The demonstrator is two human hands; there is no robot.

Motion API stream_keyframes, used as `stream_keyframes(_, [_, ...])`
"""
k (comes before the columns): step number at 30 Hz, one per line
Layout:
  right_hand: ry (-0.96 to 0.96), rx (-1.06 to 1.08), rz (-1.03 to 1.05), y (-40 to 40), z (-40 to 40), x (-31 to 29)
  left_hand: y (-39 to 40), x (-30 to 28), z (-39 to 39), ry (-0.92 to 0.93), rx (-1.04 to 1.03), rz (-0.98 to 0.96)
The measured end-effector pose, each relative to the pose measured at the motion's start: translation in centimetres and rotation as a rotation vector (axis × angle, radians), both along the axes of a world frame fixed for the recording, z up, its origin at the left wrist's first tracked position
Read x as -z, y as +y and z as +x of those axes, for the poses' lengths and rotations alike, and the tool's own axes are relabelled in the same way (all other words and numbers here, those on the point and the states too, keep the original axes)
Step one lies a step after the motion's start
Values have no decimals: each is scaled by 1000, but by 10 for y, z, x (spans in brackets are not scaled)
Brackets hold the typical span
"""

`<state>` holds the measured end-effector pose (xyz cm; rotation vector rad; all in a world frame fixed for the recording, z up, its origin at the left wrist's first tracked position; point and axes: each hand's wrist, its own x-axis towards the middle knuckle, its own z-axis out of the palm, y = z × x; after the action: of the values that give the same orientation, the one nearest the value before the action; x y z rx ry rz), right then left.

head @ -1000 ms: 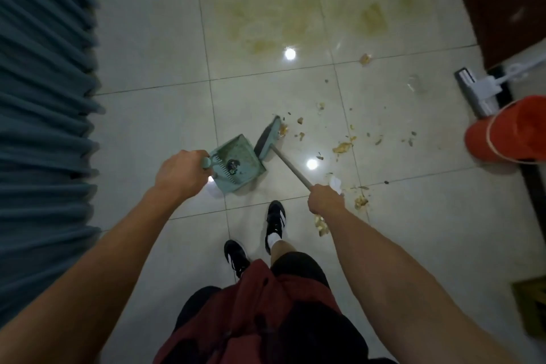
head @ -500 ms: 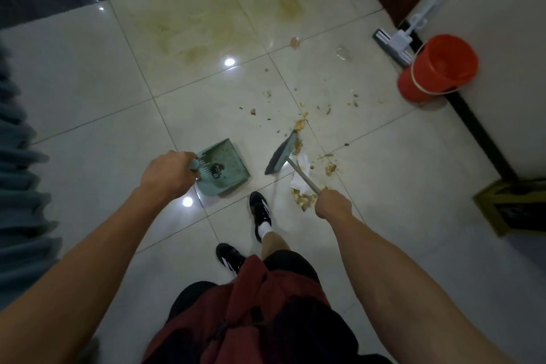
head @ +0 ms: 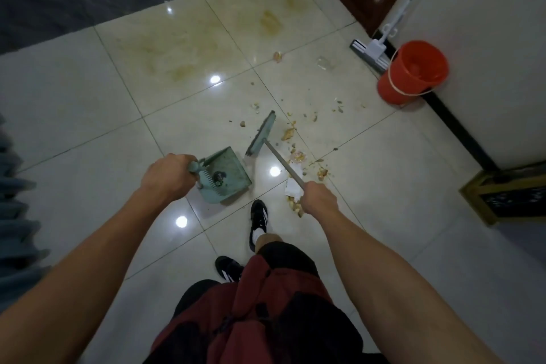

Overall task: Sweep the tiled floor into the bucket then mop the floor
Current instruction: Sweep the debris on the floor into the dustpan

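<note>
The left hand is curled around the short handle of a teal plastic dustpan, which sits low over the tiled floor with its open lip facing away and to the right; a small dark bit of debris lies inside it near a comb-toothed edge. The right hand grips the thin metal shaft of a broom, whose flat teal head stands just beyond the dustpan's right corner, apart from it. Scattered food scraps and a crumpled white paper lie on the floor to the right of the broom head and close by the right hand. Far right, an orange plastic bucket with a thin wire bail stands against the white wall, and a flat mop leans just beside it. The glossy pale tiles carry yellowish stains at the far side. A black shoe with white stripes stands near, between the hands.

Compared with half a second ago, the broom head has drawn a little farther from the dustpan and turned more upright along the floor, while both grips are unchanged.
</note>
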<state>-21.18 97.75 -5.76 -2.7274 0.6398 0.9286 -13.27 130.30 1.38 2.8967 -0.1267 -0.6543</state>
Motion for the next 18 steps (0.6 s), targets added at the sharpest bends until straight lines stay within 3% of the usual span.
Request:
stream_keyframes(7, [-13,-80,71,24,58,20,20,3,21,31,-47,7])
stream_keyframes(18, [27,-207,163,68,239,59,52,14,125,132,-224,112])
